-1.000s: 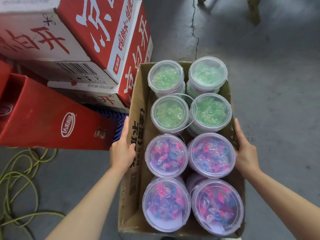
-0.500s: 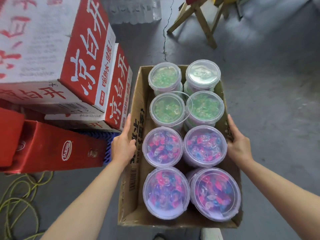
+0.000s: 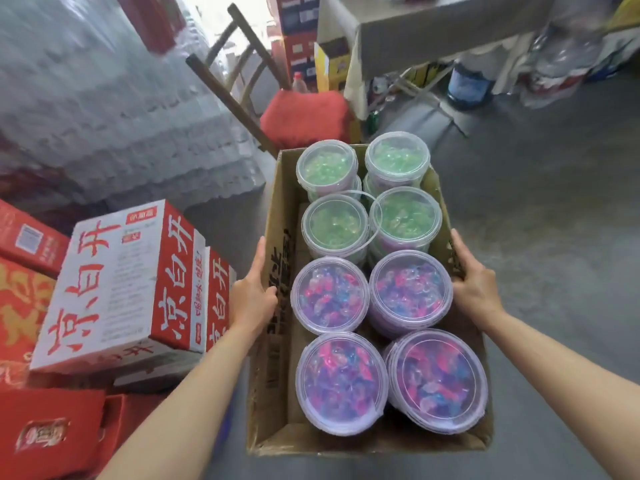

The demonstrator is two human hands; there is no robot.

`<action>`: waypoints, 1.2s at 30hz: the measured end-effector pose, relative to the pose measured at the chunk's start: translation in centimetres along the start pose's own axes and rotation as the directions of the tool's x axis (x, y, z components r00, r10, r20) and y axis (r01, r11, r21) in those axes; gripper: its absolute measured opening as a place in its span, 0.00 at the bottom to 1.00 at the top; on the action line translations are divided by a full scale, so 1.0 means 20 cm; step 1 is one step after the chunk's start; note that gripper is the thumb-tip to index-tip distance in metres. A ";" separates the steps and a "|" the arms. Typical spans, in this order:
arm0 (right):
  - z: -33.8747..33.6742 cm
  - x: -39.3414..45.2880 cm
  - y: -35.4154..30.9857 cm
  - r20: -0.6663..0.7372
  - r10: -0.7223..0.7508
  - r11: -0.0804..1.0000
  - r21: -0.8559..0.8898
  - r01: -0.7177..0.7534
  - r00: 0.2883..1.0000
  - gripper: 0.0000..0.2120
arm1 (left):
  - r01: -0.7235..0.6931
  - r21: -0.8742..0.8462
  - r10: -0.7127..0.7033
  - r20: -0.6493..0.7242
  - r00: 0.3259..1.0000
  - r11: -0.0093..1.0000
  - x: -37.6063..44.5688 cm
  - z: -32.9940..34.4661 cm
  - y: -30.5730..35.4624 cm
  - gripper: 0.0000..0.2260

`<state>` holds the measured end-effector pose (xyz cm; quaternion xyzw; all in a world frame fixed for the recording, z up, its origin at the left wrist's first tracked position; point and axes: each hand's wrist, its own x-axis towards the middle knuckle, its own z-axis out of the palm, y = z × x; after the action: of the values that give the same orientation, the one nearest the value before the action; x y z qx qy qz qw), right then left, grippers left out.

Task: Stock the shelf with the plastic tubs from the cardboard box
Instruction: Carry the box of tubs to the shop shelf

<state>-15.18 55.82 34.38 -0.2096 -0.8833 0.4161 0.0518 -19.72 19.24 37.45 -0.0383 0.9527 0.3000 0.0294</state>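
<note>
- My left hand grips the left wall of the cardboard box, thumb hooked over the rim.
- My right hand clasps the right wall the same way.
- Eight lidded plastic tubs stand inside in two columns: four green at the far end, four pink-purple nearer me.
- Red-and-white cartons are stacked to the left.

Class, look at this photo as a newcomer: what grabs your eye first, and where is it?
The cardboard box held at the centre, packed with eight clear-lidded tubs: green-filled tubs at the far end, pink-and-purple tubs nearer. The left hand and right hand grip its sides. Red-and-white cartons stack at left.
</note>
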 end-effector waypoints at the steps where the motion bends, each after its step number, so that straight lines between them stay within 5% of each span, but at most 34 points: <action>1: -0.10 0.00 -0.02 -0.018 -0.001 1.000 0.005 0.001 1.000 0.46 | -0.020 -0.002 0.020 0.007 1.000 1.000 0.01 -0.04 0.09 0.46; 10: -0.86 -0.20 -0.11 -0.192 0.144 0.988 -0.026 -0.152 0.971 0.41 | -0.231 -0.009 0.231 0.131 0.964 0.973 0.04 -0.14 0.81 0.48; 17: -1.30 -0.63 -0.02 -0.370 0.290 0.949 -0.006 -0.314 0.883 0.44 | -0.439 -0.085 0.445 0.266 0.855 0.894 -0.09 -0.10 1.30 0.51; 22: -1.62 -1.12 0.09 -0.551 0.408 0.900 0.107 -0.423 0.728 0.38 | -0.635 -0.176 0.648 0.374 0.663 0.752 -0.34 0.02 1.71 0.49; 28: -1.99 -1.81 0.30 -0.678 0.491 0.841 0.204 -0.502 0.547 0.39 | -0.729 -0.258 0.730 0.511 0.454 0.634 -0.92 0.20 2.22 0.47; 36: -2.48 -2.77 0.62 -0.783 0.574 0.711 0.331 -0.621 0.240 0.36 | -0.846 -0.403 0.825 0.560 0.074 0.349 -1.96 0.53 2.84 0.45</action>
<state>52.23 75.22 61.73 -0.7037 -0.6005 0.2239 0.3067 14.49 73.95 64.17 0.6272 0.7131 0.2374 0.2044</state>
